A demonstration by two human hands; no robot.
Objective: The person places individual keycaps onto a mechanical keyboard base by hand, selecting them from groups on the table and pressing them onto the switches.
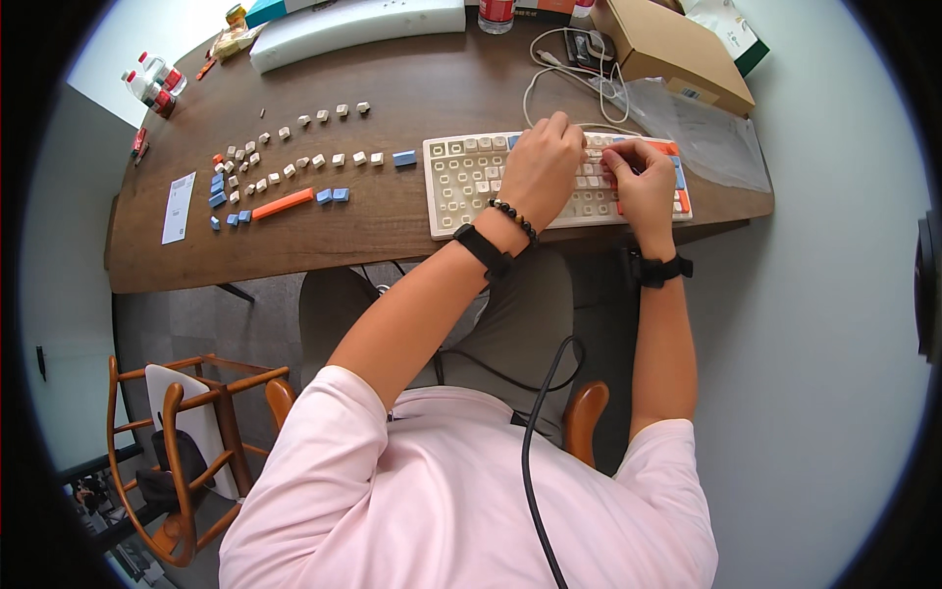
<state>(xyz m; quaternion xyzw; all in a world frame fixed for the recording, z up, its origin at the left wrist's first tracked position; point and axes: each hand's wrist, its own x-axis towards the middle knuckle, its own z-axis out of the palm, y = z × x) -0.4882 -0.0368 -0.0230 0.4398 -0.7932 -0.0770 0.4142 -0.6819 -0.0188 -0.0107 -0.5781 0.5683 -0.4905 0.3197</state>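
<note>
A cream keyboard (459, 185) lies near the table's front edge, with bare switch sockets over its left part and white, blue and orange keycaps elsewhere. My left hand (545, 160) reaches across its middle, fingers curled together at the upper rows; the back of the hand hides what they hold, if anything. Over the right part, my right hand (643, 184) has thumb and index finger pinched close to the left fingertips. Anything in that pinch is too small to make out. Loose white keycaps (339, 159) stand in rows left of the keyboard, with blue ones and a long orange keycap (283, 203).
A white foam block (358, 34) and a bottle (497, 14) stand at the back. Behind the keyboard lie a pale cable (530, 98), a cardboard box (677, 54) and a clear plastic bag (702, 133). Two bottles (157, 83) and a paper card (179, 207) are at left.
</note>
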